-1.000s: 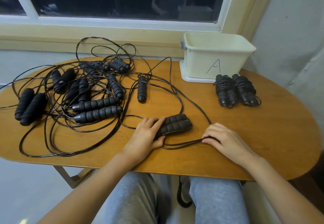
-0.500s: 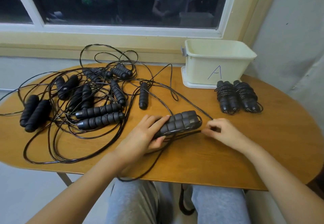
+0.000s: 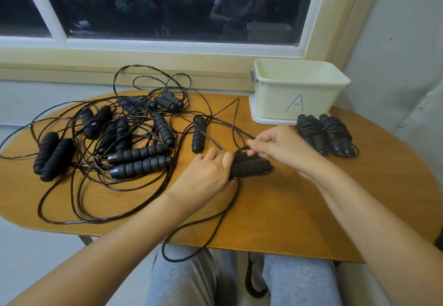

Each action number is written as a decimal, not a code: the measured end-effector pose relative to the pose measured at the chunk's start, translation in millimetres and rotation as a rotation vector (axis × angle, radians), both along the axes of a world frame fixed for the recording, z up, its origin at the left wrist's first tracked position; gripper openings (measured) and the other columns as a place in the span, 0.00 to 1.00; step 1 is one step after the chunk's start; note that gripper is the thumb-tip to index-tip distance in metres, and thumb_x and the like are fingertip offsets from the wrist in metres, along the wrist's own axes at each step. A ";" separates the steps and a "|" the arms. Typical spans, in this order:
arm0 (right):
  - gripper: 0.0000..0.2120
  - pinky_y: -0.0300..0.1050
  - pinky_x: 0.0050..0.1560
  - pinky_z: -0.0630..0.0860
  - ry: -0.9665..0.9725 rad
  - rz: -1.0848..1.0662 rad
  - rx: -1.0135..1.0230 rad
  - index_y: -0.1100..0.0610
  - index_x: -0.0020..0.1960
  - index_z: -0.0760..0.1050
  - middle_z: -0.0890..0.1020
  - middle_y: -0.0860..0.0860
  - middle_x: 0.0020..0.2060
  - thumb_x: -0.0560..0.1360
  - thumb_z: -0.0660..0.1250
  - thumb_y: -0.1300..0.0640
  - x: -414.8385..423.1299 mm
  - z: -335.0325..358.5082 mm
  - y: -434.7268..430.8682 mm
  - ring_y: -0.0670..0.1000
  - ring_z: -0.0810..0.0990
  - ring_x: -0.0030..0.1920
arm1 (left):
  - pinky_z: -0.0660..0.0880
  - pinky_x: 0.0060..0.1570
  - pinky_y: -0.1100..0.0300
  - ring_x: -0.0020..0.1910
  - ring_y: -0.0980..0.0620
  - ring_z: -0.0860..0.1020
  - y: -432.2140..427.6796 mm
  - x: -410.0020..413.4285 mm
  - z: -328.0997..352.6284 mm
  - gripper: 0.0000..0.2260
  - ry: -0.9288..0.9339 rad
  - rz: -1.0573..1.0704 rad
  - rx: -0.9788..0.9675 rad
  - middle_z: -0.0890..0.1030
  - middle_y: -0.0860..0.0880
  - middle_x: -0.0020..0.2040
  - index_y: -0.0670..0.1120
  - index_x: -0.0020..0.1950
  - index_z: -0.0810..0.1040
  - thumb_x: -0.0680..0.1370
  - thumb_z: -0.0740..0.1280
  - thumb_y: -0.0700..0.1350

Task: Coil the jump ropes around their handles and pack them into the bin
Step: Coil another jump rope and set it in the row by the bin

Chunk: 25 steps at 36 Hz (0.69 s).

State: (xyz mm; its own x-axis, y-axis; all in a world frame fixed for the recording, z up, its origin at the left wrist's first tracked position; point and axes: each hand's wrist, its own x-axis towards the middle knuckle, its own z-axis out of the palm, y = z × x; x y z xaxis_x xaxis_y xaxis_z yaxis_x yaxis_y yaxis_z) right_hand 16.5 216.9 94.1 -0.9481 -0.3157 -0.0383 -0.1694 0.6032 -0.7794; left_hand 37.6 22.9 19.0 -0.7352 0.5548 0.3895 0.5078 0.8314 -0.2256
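My left hand (image 3: 208, 171) grips one end of a pair of black foam handles (image 3: 251, 166) lying side by side on the wooden table (image 3: 287, 200). My right hand (image 3: 275, 143) pinches the black rope (image 3: 244, 148) just above those handles. A loop of the same rope (image 3: 191, 243) hangs off the table's front edge over my lap. A tangle of several loose jump ropes (image 3: 124, 147) covers the left half of the table. Two coiled ropes (image 3: 323, 133) lie in front of the cream bin (image 3: 297, 90) marked A at the back right.
A window with a cream sill runs along the far side, and a grey wall stands at the right. One single handle (image 3: 199, 134) lies just beyond my left hand. Bare table shows to the right of my hands.
My right hand has moved from the table at the right of the handles up over them, drawing the rope across. More rope has slid off the front edge.
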 end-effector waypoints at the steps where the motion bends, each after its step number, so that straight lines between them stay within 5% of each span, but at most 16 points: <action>1: 0.15 0.48 0.58 0.74 0.030 0.012 0.043 0.48 0.34 0.79 0.80 0.44 0.30 0.80 0.66 0.51 8.3 -1.1 -5.0 0.49 0.81 0.42 | 0.74 0.29 0.54 0.39 0.45 0.78 0.5 -1.4 0.4 0.22 -0.002 0.033 0.010 0.80 0.43 0.41 0.39 0.56 0.70 0.72 0.71 0.52; 6: 0.17 0.53 0.54 0.80 0.251 -0.033 0.138 0.43 0.32 0.75 0.84 0.42 0.33 0.79 0.64 0.51 35.9 -22.5 -15.9 0.43 0.84 0.44 | 0.75 0.26 0.53 0.36 0.42 0.79 4.2 -1.7 8.5 0.24 -0.013 0.159 0.062 0.80 0.41 0.38 0.35 0.53 0.78 0.64 0.78 0.49; 10: 0.12 0.47 0.48 0.81 0.334 -0.064 0.092 0.48 0.41 0.81 0.81 0.39 0.29 0.80 0.64 0.52 45.9 -37.2 -13.7 0.42 0.80 0.31 | 0.75 0.25 0.55 0.35 0.40 0.80 4.4 -3.2 11.9 0.29 -0.050 0.236 0.110 0.80 0.41 0.38 0.35 0.55 0.79 0.61 0.82 0.48; 13: 0.09 0.37 0.43 0.79 0.252 -0.079 -0.100 0.50 0.43 0.81 0.82 0.40 0.31 0.80 0.65 0.55 52.5 -40.6 -12.6 0.43 0.81 0.29 | 0.77 0.30 0.52 0.40 0.38 0.80 4.4 -4.1 17.1 0.29 -0.110 0.242 0.221 0.80 0.40 0.43 0.36 0.62 0.76 0.66 0.79 0.48; 17: 0.09 0.35 0.41 0.78 -0.001 -0.086 -0.385 0.57 0.46 0.82 0.86 0.48 0.36 0.80 0.65 0.55 53.9 -44.4 -12.4 0.50 0.85 0.34 | 0.71 0.57 0.55 0.63 0.44 0.71 7.9 -1.7 24.7 0.31 -0.183 0.235 0.360 0.73 0.45 0.66 0.45 0.78 0.57 0.80 0.65 0.52; 21: 0.15 0.36 0.41 0.79 -0.200 -0.130 -0.567 0.60 0.52 0.81 0.87 0.53 0.41 0.74 0.68 0.50 49.5 -47.6 -13.2 0.51 0.86 0.39 | 0.68 0.59 0.55 0.62 0.46 0.71 6.9 5.5 32.7 0.30 -0.271 0.122 0.554 0.74 0.45 0.66 0.46 0.78 0.58 0.80 0.65 0.50; 25: 0.18 0.37 0.41 0.79 -0.224 -0.103 -0.687 0.53 0.60 0.77 0.86 0.50 0.50 0.71 0.69 0.51 45.2 -49.1 -15.5 0.54 0.86 0.42 | 0.64 0.59 0.62 0.64 0.48 0.70 3.9 13.4 40.3 0.31 -0.336 -0.012 0.624 0.72 0.46 0.67 0.48 0.79 0.55 0.80 0.66 0.48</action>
State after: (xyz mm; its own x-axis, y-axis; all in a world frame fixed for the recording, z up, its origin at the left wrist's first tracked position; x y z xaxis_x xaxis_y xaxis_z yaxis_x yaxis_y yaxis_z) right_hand 61.7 201.3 45.0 -0.9669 -0.2481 -0.0597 0.0693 -0.0300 -0.9971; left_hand 50.9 26.8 59.3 -0.8666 0.3102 0.3908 0.4761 0.7483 0.4618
